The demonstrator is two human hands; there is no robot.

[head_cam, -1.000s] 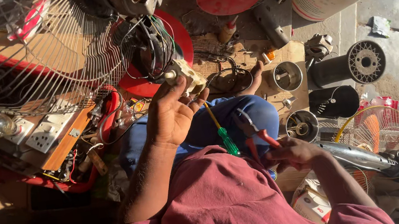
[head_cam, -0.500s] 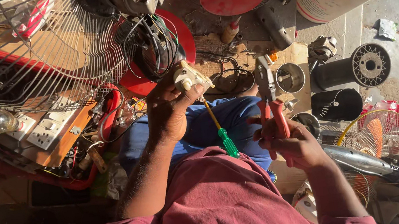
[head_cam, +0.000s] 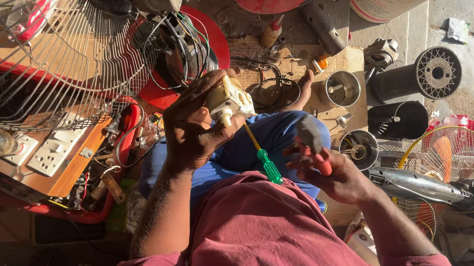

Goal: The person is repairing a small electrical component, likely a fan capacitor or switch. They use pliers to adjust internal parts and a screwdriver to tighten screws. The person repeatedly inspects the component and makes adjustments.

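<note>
Head-cam view looking down at a seated person in a maroon shirt. Left hand [head_cam: 193, 130] is closed round a cream switch box [head_cam: 231, 98] w/ wires, held above the lap, knob end facing the chest. Right hand [head_cam: 332, 172] grips red-handled pliers [head_cam: 311, 141], long axis roughly vertical, jaws pointing away, prob. closed. Green screwdriver [head_cam: 266, 163] lies on the blue trousers, handle toward the body. Wire fan guard [head_cam: 54, 60] at left

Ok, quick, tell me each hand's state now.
Left hand: closed around a cream switch box.
Right hand: closed on red-handled pliers.
</note>
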